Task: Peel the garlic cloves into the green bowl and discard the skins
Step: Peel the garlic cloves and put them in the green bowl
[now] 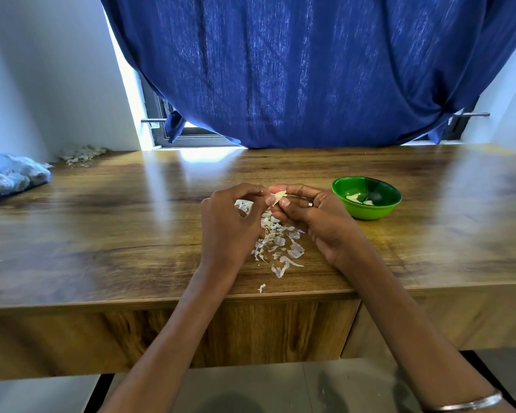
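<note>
I hold one pale, wedge-shaped garlic clove above the brown wood-grain surface, pinched between the thumb and fingers of my right hand. My left hand meets it from the left, with its thumb and curled fingers closed on the clove's left end, where I judge the skin is being worked loose.

Risks, as I judge them:
- The clove is small and likely smooth. If either pinch slackens while the skin tears, the clove can drop into the heap of white papery skins directly below and be hard to find.
- The heap reaches close to the near edge of the surface. One stray flake lies just beside that edge. A sweep of my forearm can push skins to the floor.
- The round green plastic bowl stands just right of my right hand. A careless release can send skin fragments into it, mixing waste with peeled cloves.

Count:
- Clove in hand: one.
- Pale pieces in the bowl: two or three; I cannot tell exactly.
- Green bowls: one.
- Skin heaps: one near, under my hands, and one second scattering of dry skins at the far left corner.
- Crumpled blue plastic bags: one, far left.
- Blue curtains: one, hanging beyond the far edge.
</note>
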